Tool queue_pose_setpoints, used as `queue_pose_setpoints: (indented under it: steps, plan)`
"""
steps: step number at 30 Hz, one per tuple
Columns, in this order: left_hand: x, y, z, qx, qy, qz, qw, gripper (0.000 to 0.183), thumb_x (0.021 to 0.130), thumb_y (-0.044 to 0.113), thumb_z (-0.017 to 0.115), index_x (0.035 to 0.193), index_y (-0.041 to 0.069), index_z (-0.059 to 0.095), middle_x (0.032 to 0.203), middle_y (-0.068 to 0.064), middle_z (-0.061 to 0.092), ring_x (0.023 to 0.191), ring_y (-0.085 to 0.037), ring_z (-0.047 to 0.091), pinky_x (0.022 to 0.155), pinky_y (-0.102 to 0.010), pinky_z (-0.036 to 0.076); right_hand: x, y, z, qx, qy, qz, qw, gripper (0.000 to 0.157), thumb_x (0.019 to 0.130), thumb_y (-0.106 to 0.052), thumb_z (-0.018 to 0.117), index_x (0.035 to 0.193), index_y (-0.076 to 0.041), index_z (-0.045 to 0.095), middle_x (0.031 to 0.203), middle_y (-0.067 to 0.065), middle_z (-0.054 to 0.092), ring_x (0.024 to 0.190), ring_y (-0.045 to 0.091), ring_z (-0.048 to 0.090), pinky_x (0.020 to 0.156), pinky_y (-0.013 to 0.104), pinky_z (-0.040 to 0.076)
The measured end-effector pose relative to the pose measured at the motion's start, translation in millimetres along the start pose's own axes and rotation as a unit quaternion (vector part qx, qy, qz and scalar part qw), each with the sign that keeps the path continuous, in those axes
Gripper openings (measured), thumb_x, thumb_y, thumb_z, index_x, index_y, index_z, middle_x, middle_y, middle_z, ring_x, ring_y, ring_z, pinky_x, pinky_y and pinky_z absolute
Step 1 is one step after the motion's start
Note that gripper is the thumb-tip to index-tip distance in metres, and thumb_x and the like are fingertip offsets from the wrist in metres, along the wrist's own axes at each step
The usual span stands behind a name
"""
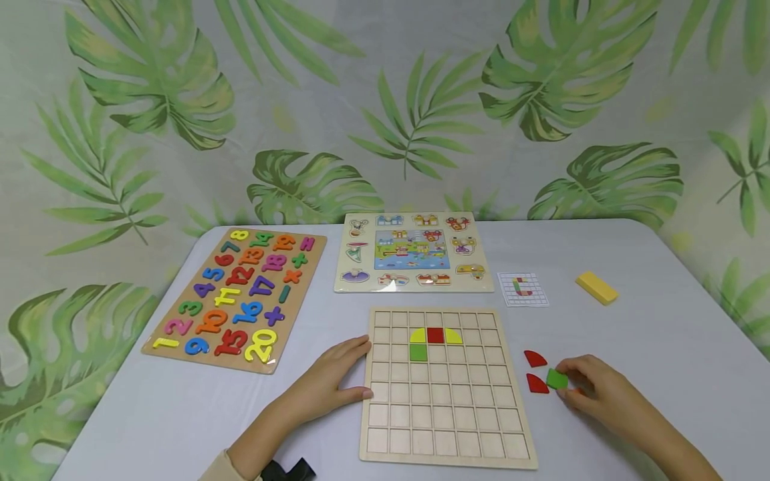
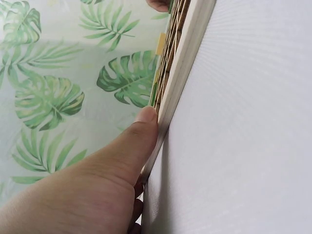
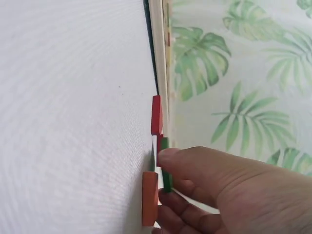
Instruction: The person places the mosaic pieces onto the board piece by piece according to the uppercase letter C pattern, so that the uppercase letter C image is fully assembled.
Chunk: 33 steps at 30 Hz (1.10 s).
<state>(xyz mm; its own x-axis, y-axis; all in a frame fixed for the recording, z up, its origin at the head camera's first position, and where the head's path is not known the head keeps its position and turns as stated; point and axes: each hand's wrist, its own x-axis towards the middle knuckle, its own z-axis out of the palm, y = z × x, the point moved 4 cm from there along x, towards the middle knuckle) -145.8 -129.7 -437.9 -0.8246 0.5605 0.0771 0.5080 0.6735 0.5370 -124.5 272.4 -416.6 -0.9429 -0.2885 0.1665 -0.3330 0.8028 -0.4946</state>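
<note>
In the head view my left hand (image 1: 329, 379) rests against the left edge of a wooden grid board (image 1: 445, 427), fingers straight and thumb spread apart from them. The left wrist view has the thumb (image 2: 139, 131) along that edge. Yellow quarter-round tiles (image 1: 454, 336), a red square tile (image 1: 435, 335) and a green square tile (image 1: 418, 352) sit in the upper cells. Right of the board, my right hand (image 1: 592, 391) pinches another green square tile (image 3: 166, 165) between thumb and fingers. Two red quarter-round tiles (image 1: 535, 359) lie beside it. An orange piece (image 3: 149, 199) shows near the fingers in the right wrist view.
A number puzzle board (image 1: 240, 300) lies at the left. Behind the grid board are a picture peg puzzle (image 1: 415, 280), a small pattern card (image 1: 523, 289) and a yellow block (image 1: 597, 288). A black object (image 1: 289, 469) lies at the front edge.
</note>
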Motion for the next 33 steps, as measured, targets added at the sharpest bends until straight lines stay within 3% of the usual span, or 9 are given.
queue_pose_setpoints:
  steps: [4,9,15,22,26,33]
  plan:
    - [-0.4,0.3,-0.4,-0.001,0.003,0.001,1.0,0.076,0.081,0.052,0.057,0.139,0.008,0.034,0.143,-0.004,0.029,0.13,-0.023,0.024,0.104,-0.042,0.023,1,-11,-4.8,-0.004,0.009,-0.012,1.0,0.036,0.07,-0.003,0.074,0.102,-0.01,0.059,0.096,-0.004,0.055,0.079,0.009,0.053,0.063,0.022,0.05]
    - [-0.7,0.1,-0.6,0.0,-0.001,-0.004,1.0,0.076,0.081,0.051,0.058,0.139,0.009,0.033,0.144,-0.003,0.028,0.13,-0.022,0.024,0.104,-0.04,0.023,7,-39,-9.1,0.012,0.042,-0.068,0.997,0.04,0.07,-0.003,0.074,0.105,-0.014,0.058,0.1,-0.007,0.057,0.081,0.012,0.052,0.06,0.018,0.047]
    - [-1.2,-0.6,-0.3,0.002,-0.006,-0.009,0.9999,0.076,0.081,0.051,0.058,0.14,0.011,0.032,0.145,-0.001,0.027,0.131,-0.02,0.022,0.105,-0.038,0.021,20,-81,-3.5,0.054,0.064,-0.158,0.984,0.044,0.067,-0.001,0.076,0.105,-0.016,0.059,0.101,-0.011,0.056,0.086,0.007,0.053,0.074,0.011,0.041]
    - [-0.2,-1.0,-0.1,-0.001,-0.005,-0.008,1.0,0.076,0.081,0.05,0.058,0.14,0.011,0.032,0.145,0.0,0.026,0.131,-0.019,0.021,0.105,-0.038,0.021,29,-122,17.5,0.101,0.045,-0.232,0.966,0.04,0.072,-0.004,0.073,0.108,-0.014,0.059,0.104,-0.007,0.056,0.091,0.008,0.053,0.075,0.017,0.045]
    - [-0.2,-1.3,0.1,-0.001,-0.006,-0.008,0.9999,0.076,0.081,0.051,0.058,0.14,0.011,0.032,0.145,0.0,0.026,0.131,-0.019,0.021,0.105,-0.038,0.021,34,-134,35.8,0.11,0.017,-0.24,0.964,0.035,0.073,-0.006,0.073,0.106,-0.012,0.06,0.104,-0.007,0.056,0.09,0.009,0.054,0.073,0.022,0.049]
    - [-0.6,-1.6,0.4,-0.003,0.008,0.004,1.0,0.077,0.08,0.052,0.058,0.139,0.009,0.034,0.144,-0.003,0.028,0.13,-0.023,0.024,0.104,-0.042,0.023,46,-138,63.8,0.101,-0.029,-0.202,0.974,0.029,0.081,-0.015,0.068,0.108,-0.014,0.059,0.106,-0.01,0.054,0.095,0.006,0.053,0.08,0.025,0.047]
